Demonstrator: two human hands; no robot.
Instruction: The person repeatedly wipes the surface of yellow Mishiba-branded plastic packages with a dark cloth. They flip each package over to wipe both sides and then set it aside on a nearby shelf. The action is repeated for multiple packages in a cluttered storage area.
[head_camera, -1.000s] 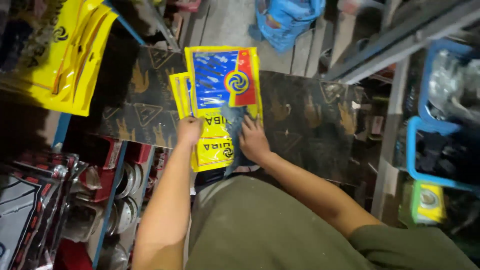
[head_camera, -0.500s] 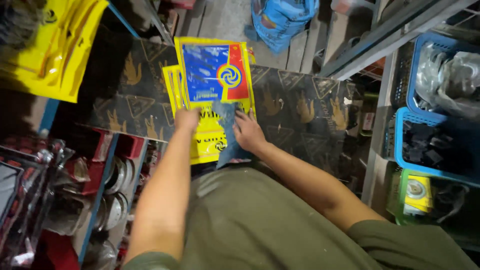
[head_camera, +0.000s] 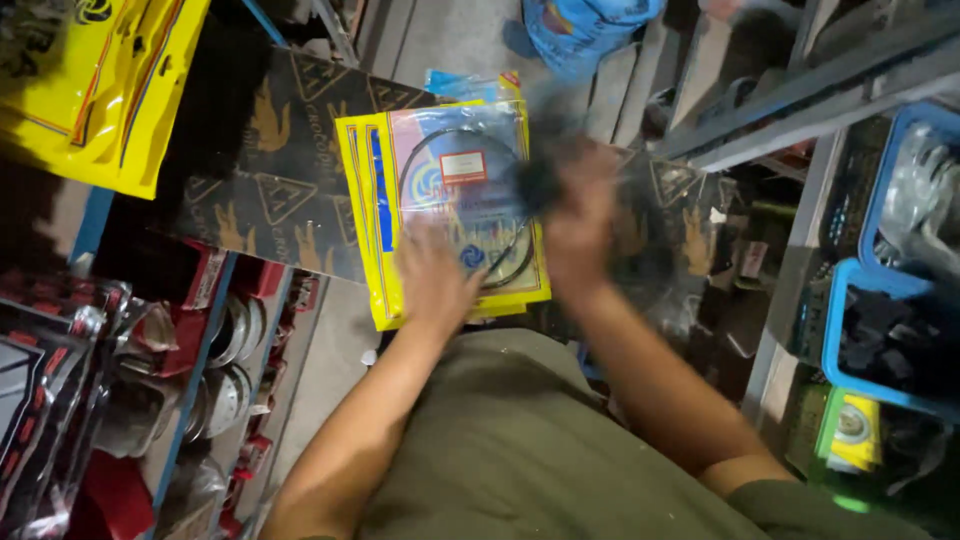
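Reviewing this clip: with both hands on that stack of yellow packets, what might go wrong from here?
1. The yellow packets lie loosely fanned on the dark patterned board; the near edge seems to overhang, so the stack may slide off toward the floor.
2. The right hand is motion-blurred, apparently moving fast; it might knock the top clear-fronted packet askew.
3. Only the left hand rests on the stack, near its lower edge, so the grip looks light.

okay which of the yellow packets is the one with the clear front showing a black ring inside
The top packet of the yellow stack on the dark board, under the left hand. Its clear front shows a thin black ring; the hanging yellow packets at upper left are opaque.
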